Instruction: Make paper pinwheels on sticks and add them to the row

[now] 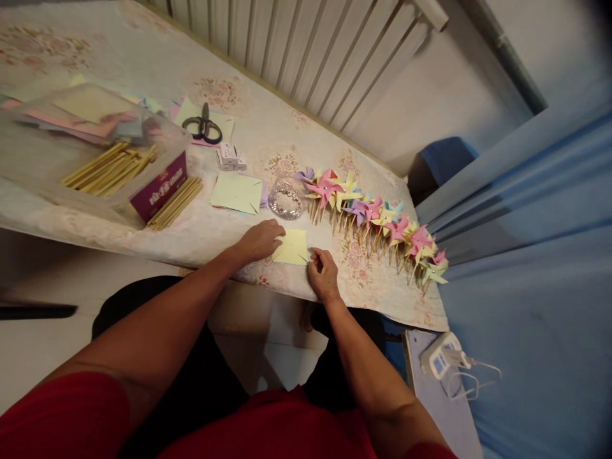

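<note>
A pale yellow paper square (292, 245) with slits at its corners lies near the table's front edge. My left hand (261, 241) grips its left edge, fingers curled in on it. At the lower right corner, my right hand (323, 273) pinches the paper between thumb and fingers. Just beyond sits a round clear container (287, 203) of small shiny metal pieces, too small to name. To its left lies a stack of slit paper squares (236, 192), light green on top. Finished paper pinwheels (325, 188) on sticks lie in a row to the right.
On the left, a clear plastic box (108, 197) holds sticks and coloured paper; a bundle of sticks (176, 203) lies beside it. Black scissors (204, 127) rest on paper behind small white boxes (231, 157). A radiator (296, 51) borders the back, a blue curtain (526, 274) the right.
</note>
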Demonstrator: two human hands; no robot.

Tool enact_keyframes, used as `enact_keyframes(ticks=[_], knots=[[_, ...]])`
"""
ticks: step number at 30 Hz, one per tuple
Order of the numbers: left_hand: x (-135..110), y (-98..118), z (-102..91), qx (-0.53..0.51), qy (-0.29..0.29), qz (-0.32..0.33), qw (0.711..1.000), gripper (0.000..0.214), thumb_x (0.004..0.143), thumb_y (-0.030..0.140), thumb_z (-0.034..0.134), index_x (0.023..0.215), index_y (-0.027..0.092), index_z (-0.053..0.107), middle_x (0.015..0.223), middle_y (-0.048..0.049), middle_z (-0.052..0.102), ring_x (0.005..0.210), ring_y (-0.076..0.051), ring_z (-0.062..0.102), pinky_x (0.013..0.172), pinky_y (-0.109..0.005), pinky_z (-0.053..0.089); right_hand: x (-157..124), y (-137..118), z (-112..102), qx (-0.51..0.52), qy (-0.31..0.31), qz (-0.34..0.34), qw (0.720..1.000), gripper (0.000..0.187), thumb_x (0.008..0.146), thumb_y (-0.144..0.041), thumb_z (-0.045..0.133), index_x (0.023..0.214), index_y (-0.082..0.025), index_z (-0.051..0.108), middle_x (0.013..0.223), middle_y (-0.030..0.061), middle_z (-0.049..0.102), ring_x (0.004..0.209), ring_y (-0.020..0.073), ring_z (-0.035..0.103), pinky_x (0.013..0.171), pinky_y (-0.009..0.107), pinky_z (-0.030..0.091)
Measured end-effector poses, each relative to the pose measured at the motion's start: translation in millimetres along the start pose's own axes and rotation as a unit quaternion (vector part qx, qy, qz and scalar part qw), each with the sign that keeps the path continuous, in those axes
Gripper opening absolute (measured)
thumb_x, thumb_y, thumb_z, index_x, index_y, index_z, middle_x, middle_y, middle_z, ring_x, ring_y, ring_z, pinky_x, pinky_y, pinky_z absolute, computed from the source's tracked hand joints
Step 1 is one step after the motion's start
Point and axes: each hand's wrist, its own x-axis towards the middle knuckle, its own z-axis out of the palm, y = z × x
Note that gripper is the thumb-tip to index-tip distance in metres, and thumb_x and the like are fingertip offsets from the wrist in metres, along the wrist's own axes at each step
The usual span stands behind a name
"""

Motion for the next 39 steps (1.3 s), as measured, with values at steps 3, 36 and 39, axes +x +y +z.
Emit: enact_keyframes(ticks=[3, 36, 39], knots=[[1.1, -0.8, 1.4, -0.001, 0.002, 0.001, 1.000, 0.028, 0.086, 0.023, 0.050, 0.106, 0.016, 0.069, 0.110, -0.0114, 0.066, 0.109, -0.024, 0.060, 0.099, -0.038, 0.047, 0.4, -2.2, -0.5, -0.003, -0.002, 0.008, 1.000, 0.039, 0.074, -0.016, 0.050, 0.110, -0.019, 0.066, 0.087, 0.0015, 0.058, 0.073, 0.0157, 0.054, 0.075, 0.030, 0.049], [1.8, 2.0, -0.4, -0.013, 0.008, -0.014, 1.000, 0.027, 0.084, 0.023, 0.050, 0.103, 0.019, 0.069, 0.109, -0.0090, 0.066, 0.106, -0.023, 0.060, 0.096, -0.035, 0.047, 20.6, 4.5, 11.3, -0.021, 0.011, 0.049, 0.999, 0.032, 0.079, -0.021, 0.053, 0.101, -0.023, 0.077, 0.077, 0.0000, 0.067, 0.065, 0.0155, 0.054, 0.069, 0.028, 0.047], [1.7, 2.7, -1.5, -0.013, 0.002, -0.014, 1.000, 0.028, 0.085, 0.024, 0.050, 0.105, 0.018, 0.068, 0.110, -0.0094, 0.066, 0.107, -0.022, 0.060, 0.096, -0.034, 0.047, 24.1, 5.7, 13.6, -0.033, 0.007, 0.034, 0.999, 0.031, 0.080, -0.019, 0.053, 0.100, -0.023, 0.077, 0.078, 0.0007, 0.068, 0.067, 0.0160, 0.056, 0.070, 0.028, 0.047]])
